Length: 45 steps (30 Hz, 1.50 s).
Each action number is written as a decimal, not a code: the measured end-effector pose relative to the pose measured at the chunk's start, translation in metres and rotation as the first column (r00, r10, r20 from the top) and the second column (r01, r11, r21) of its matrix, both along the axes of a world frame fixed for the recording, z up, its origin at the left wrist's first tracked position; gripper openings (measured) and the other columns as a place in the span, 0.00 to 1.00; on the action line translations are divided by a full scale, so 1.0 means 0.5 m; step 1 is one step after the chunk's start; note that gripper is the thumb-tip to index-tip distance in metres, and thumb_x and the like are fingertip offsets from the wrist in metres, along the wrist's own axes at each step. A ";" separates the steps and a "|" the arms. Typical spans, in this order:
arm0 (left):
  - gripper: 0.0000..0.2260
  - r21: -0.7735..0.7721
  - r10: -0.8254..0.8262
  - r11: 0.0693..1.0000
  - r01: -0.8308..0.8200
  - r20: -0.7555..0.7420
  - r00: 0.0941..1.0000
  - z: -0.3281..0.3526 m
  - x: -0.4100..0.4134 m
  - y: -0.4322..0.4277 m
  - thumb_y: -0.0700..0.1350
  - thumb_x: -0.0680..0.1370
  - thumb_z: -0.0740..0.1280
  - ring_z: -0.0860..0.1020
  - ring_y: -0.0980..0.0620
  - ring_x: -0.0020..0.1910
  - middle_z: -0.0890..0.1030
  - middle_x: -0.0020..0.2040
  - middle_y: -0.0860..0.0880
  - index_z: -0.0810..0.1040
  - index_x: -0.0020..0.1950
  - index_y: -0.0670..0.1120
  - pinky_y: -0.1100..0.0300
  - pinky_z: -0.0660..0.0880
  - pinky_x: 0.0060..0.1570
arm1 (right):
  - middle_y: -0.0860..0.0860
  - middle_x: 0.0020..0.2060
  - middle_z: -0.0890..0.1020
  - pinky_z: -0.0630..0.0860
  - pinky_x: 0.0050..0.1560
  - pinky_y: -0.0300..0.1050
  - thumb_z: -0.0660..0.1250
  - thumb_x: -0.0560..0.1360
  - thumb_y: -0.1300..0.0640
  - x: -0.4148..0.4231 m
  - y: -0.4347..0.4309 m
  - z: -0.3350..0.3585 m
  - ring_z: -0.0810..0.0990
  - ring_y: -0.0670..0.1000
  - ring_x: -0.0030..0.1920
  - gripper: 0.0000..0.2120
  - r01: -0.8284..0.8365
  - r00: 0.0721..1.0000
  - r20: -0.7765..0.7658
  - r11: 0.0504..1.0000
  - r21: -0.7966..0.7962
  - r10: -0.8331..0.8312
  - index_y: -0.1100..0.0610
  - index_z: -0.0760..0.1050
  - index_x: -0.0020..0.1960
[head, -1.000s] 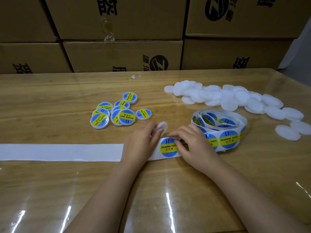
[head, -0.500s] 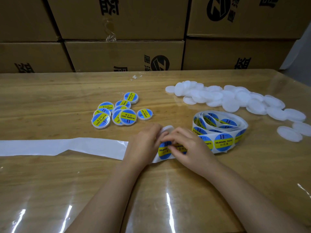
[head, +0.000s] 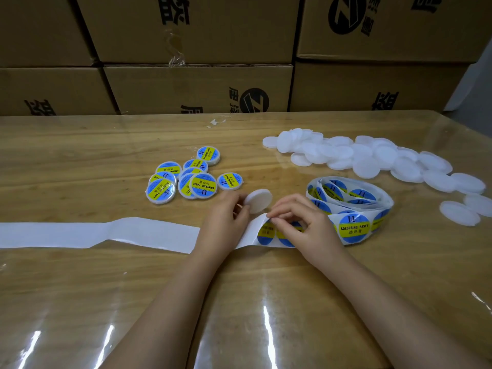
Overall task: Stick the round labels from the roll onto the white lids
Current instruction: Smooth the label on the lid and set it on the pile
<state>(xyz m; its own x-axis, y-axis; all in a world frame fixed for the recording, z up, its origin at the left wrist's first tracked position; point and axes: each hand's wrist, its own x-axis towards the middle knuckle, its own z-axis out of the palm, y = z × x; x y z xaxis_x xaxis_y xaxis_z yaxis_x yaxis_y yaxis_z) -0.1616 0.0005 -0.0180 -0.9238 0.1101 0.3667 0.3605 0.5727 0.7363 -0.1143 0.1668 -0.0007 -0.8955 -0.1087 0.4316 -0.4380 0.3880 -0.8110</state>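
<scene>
my left grip (head: pixel 226 222) holds a smooth white round lid (head: pixel 259 199); my right grip (head: pixel 306 227) pinches a blue-and-yellow "soldering paste" label (head: pixel 265 231) on the glossy backing strip (head: pixel 106 233), beside the coiled roll (head: pixel 354 209) on the tabletop (head: pixel 80 155).

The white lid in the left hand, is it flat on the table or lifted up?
Lifted and tilted: the left hand pinches the white lid by its edge, above the table.
</scene>
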 end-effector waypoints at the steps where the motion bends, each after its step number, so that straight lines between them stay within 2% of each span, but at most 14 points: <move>1: 0.04 0.016 0.005 1.000 -0.004 -0.016 1.000 -0.001 -0.001 0.000 0.40 0.78 0.65 0.73 0.66 0.40 0.73 0.44 0.57 0.78 0.51 0.46 0.75 0.67 0.41 | 0.49 0.46 0.77 0.74 0.46 0.32 0.69 0.73 0.68 0.000 0.000 0.001 0.79 0.41 0.40 0.07 0.005 1.000 0.010 1.000 -0.019 -0.005 0.57 0.81 0.43; 4: 0.05 0.057 0.004 0.998 -0.001 -0.043 0.999 -0.004 -0.004 0.001 0.41 0.80 0.62 0.74 0.58 0.41 0.73 0.50 0.51 0.76 0.54 0.46 0.65 0.72 0.45 | 0.50 0.46 0.77 0.73 0.44 0.32 0.68 0.73 0.68 0.000 0.002 0.005 0.79 0.40 0.38 0.11 0.035 0.999 0.027 0.997 -0.074 -0.033 0.52 0.79 0.41; 7: 0.04 0.054 -0.006 0.998 0.008 -0.049 0.999 -0.007 -0.003 0.001 0.42 0.80 0.60 0.75 0.52 0.43 0.73 0.49 0.52 0.73 0.53 0.50 0.54 0.75 0.46 | 0.51 0.46 0.77 0.76 0.44 0.39 0.68 0.73 0.68 -0.002 0.003 0.008 0.79 0.43 0.37 0.12 0.062 0.997 0.055 0.986 -0.157 -0.054 0.51 0.79 0.41; 9: 0.05 0.068 -0.018 0.997 0.021 -0.042 0.999 -0.007 -0.002 0.000 0.42 0.80 0.60 0.77 0.49 0.45 0.74 0.48 0.52 0.72 0.52 0.52 0.50 0.76 0.46 | 0.51 0.45 0.78 0.76 0.45 0.39 0.67 0.74 0.69 -0.002 0.003 0.010 0.80 0.47 0.38 0.12 0.074 0.996 0.059 0.976 -0.207 -0.063 0.52 0.79 0.41; 13: 0.05 0.090 -0.014 0.996 0.016 -0.023 1.000 -0.005 -0.004 0.000 0.41 0.80 0.60 0.77 0.48 0.45 0.73 0.47 0.53 0.72 0.53 0.50 0.49 0.76 0.48 | 0.56 0.41 0.82 0.76 0.44 0.33 0.66 0.75 0.68 -0.002 0.005 0.014 0.83 0.46 0.40 0.11 0.124 0.989 0.112 0.936 -0.330 -0.092 0.53 0.79 0.42; 15: 0.05 0.171 0.006 0.985 -0.006 0.000 1.000 -0.003 -0.003 -0.001 0.41 0.80 0.61 0.77 0.51 0.42 0.75 0.43 0.55 0.74 0.51 0.50 0.53 0.76 0.46 | 0.52 0.36 0.83 0.77 0.42 0.34 0.66 0.75 0.66 -0.003 0.007 0.016 0.83 0.46 0.39 0.09 0.155 0.982 0.164 0.897 -0.413 -0.094 0.53 0.79 0.43; 17: 0.07 0.373 0.000 0.928 -0.024 0.065 0.998 0.006 0.002 -0.001 0.42 0.80 0.62 0.79 0.55 0.36 0.79 0.37 0.56 0.74 0.48 0.55 0.61 0.76 0.40 | 0.48 0.34 0.83 0.77 0.41 0.33 0.66 0.76 0.66 -0.006 0.009 0.020 0.83 0.44 0.38 0.08 0.169 0.977 0.195 0.865 -0.472 -0.084 0.54 0.79 0.44; 19: 0.07 0.534 -0.016 0.844 -0.043 0.104 0.994 0.016 0.004 0.001 0.43 0.80 0.63 0.80 0.55 0.33 0.81 0.35 0.54 0.74 0.48 0.56 0.63 0.76 0.36 | 0.46 0.34 0.83 0.77 0.39 0.34 0.66 0.76 0.66 -0.007 0.010 0.023 0.82 0.43 0.37 0.08 0.185 0.972 0.220 0.830 -0.527 -0.077 0.55 0.79 0.44; 22: 0.05 0.710 -0.155 0.704 0.001 0.152 0.976 0.029 0.009 0.010 0.42 0.80 0.62 0.84 0.51 0.37 0.83 0.35 0.48 0.75 0.50 0.52 0.63 0.77 0.36 | 0.48 0.36 0.84 0.79 0.40 0.37 0.67 0.75 0.64 -0.008 0.011 0.026 0.81 0.45 0.37 0.07 0.204 0.966 0.250 0.802 -0.562 -0.070 0.54 0.80 0.45; 26: 0.07 0.803 -0.323 0.592 0.066 0.162 0.933 0.037 0.015 0.014 0.36 0.80 0.61 0.84 0.50 0.42 0.84 0.36 0.48 0.74 0.52 0.46 0.63 0.78 0.42 | 0.48 0.36 0.84 0.77 0.40 0.35 0.67 0.75 0.64 -0.011 0.012 0.029 0.80 0.44 0.36 0.07 0.222 0.965 0.245 0.793 -0.568 -0.094 0.54 0.80 0.45; 29: 0.07 0.823 -0.429 0.559 0.101 0.183 0.885 0.038 0.019 0.014 0.34 0.79 0.62 0.84 0.49 0.43 0.85 0.40 0.44 0.76 0.54 0.42 0.63 0.78 0.43 | 0.47 0.36 0.84 0.77 0.40 0.34 0.67 0.75 0.64 -0.011 0.011 0.029 0.80 0.42 0.36 0.07 0.228 0.964 0.242 0.793 -0.565 -0.105 0.53 0.80 0.45; 31: 0.08 0.803 -0.478 0.581 0.129 0.208 0.853 0.037 0.022 0.016 0.35 0.78 0.63 0.84 0.49 0.43 0.85 0.44 0.42 0.78 0.55 0.41 0.60 0.79 0.45 | 0.47 0.36 0.84 0.77 0.40 0.33 0.68 0.75 0.64 -0.011 0.011 0.027 0.81 0.42 0.36 0.07 0.234 0.963 0.244 0.798 -0.555 -0.113 0.53 0.80 0.45; 35: 0.11 0.765 -0.494 0.627 0.148 0.243 0.835 0.031 0.025 0.018 0.37 0.78 0.64 0.81 0.43 0.49 0.82 0.52 0.38 0.77 0.59 0.38 0.51 0.77 0.56 | 0.47 0.35 0.84 0.77 0.41 0.34 0.68 0.75 0.63 -0.011 0.011 0.024 0.81 0.42 0.36 0.07 0.233 0.963 0.243 0.820 -0.522 -0.119 0.53 0.81 0.46; 45: 0.11 0.777 -0.488 0.613 0.140 0.234 0.841 0.029 0.027 0.022 0.38 0.76 0.64 0.81 0.43 0.51 0.83 0.51 0.37 0.77 0.58 0.38 0.53 0.77 0.57 | 0.47 0.36 0.85 0.78 0.40 0.34 0.68 0.75 0.64 -0.014 0.006 0.020 0.81 0.42 0.36 0.07 0.232 0.961 0.250 0.840 -0.490 -0.120 0.52 0.80 0.45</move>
